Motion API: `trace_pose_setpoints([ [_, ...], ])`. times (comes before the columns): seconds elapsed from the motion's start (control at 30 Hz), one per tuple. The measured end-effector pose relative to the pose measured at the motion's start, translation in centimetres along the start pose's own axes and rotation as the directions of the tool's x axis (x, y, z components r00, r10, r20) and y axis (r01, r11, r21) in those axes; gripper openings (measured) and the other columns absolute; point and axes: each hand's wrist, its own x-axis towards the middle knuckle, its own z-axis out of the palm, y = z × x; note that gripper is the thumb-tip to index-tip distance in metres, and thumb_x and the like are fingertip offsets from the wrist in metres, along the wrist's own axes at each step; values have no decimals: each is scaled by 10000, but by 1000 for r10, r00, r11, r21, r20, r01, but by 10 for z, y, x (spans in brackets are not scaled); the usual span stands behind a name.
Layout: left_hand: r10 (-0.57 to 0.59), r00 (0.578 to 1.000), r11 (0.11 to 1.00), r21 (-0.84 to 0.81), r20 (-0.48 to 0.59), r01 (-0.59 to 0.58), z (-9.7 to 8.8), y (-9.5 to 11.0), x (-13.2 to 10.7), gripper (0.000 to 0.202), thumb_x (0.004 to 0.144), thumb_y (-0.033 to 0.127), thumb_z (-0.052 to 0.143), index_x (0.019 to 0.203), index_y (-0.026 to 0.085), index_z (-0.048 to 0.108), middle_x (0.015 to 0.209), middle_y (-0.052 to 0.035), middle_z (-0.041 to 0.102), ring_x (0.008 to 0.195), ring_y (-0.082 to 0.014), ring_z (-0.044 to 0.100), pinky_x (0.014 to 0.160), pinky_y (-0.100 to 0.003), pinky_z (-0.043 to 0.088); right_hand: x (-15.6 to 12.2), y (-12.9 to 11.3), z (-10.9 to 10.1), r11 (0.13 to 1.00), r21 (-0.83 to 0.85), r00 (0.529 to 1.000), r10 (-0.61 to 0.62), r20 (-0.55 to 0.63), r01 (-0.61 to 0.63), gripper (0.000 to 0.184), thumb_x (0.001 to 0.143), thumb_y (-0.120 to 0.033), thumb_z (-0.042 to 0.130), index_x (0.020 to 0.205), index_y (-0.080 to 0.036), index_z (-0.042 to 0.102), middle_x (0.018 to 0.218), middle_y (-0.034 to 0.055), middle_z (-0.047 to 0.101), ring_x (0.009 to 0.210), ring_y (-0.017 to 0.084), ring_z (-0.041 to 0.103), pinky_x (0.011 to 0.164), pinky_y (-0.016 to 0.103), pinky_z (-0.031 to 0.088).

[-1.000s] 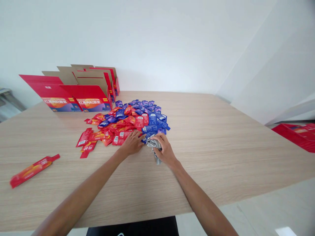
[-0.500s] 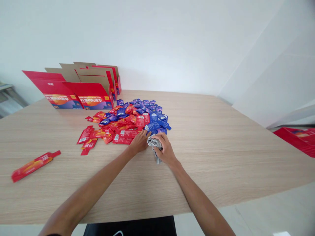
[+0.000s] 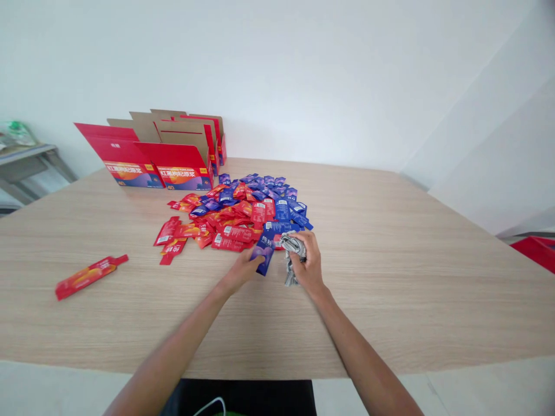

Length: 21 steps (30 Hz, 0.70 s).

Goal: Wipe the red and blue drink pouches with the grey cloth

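My left hand (image 3: 243,270) grips a blue-purple sachet (image 3: 263,251) by its lower end, thumb on top, with the sachet pointing away from me. Close by on the right, my right hand (image 3: 309,263) is closed around a crumpled grey patterned cloth (image 3: 293,245), part of which hangs toward the table. Just beyond both hands lies a pile of red sachets (image 3: 225,216) mixed with blue sachets (image 3: 281,209), the blue ones mostly along its back and right. A single red sachet (image 3: 91,276) rests apart at the left.
Open red cartons (image 3: 182,167) stand in rows at the back left, against the white wall (image 3: 303,81). A side table (image 3: 30,153) with a green-topped item is at the far left. Something red (image 3: 537,251) shows past the right edge of the wooden table (image 3: 390,277).
My left hand has taken hold of a blue-purple sachet and drawn it off the pile toward me. My right hand still holds the cloth. The view has shifted slightly left.
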Motion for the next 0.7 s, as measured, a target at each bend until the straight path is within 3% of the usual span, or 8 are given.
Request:
trace_pose_setpoints([
  [0.07,-153,988,908,-395,2,141,4,4,-23,342,879,265,476,1124,142,680,998,-70,740,919,-211,686,824,-321,546,-4,-5,5,1000,11,998,-11,57,10,261,933,-243,547,1186,-236,611,1110,90,567,1068,265,586,936,421,515],
  [0.13,-336,941,582,-776,43,243,12,10,-43,304,816,264,564,1058,143,701,946,-53,743,859,-190,670,789,-287,530,-11,-9,13,999,28,985,-38,167,34,285,923,-266,574,1204,-236,619,1138,92,556,1089,268,583,952,424,512],
  [0.2,-456,887,291,-928,77,231,19,16,-58,236,814,275,623,982,136,714,870,-46,738,809,-189,656,782,-287,530,-18,-14,23,998,43,964,-49,261,39,318,905,-272,598,1218,-228,628,1163,97,542,1098,270,579,961,427,509],
  [0.27,-499,863,169,-968,78,185,24,21,-67,271,903,361,608,970,125,723,859,-64,744,839,-215,673,817,-313,545,-25,-19,31,998,52,947,-46,319,31,336,885,-249,609,1218,-222,638,1167,97,538,1085,267,576,963,427,504],
  [0.37,-508,858,124,-980,71,154,25,24,-74,455,1016,484,464,1047,121,737,973,-112,771,1005,-257,699,892,-343,559,-31,-26,38,996,81,926,-63,372,35,353,849,-195,614,1200,-218,646,1159,93,540,1052,257,572,942,416,506],
  [0.47,-521,852,103,-986,56,128,23,22,-78,498,1028,516,436,1114,131,742,1051,-125,778,1096,-263,697,909,-347,569,-34,-30,40,988,139,899,-120,421,67,341,840,-198,625,1180,-219,647,1149,96,537,1047,256,566,928,412,513],
  [0.57,-500,865,80,-993,38,90,18,18,-82,546,1018,554,439,1122,111,741,1048,-128,782,1078,-263,712,887,-337,579,-37,-31,42,971,209,853,-207,478,118,297,871,-247,642,1167,-229,649,1146,101,545,1070,260,565,940,417,518],
  [0.7,-509,859,51,-995,46,84,6,17,-85,601,1042,548,358,1114,86,735,968,-126,783,972,-250,738,847,-324,586,-40,-32,43,917,328,746,-380,546,227,269,926,-387,650,1147,-232,659,1150,103,563,1051,240,580,937,391,526],
])
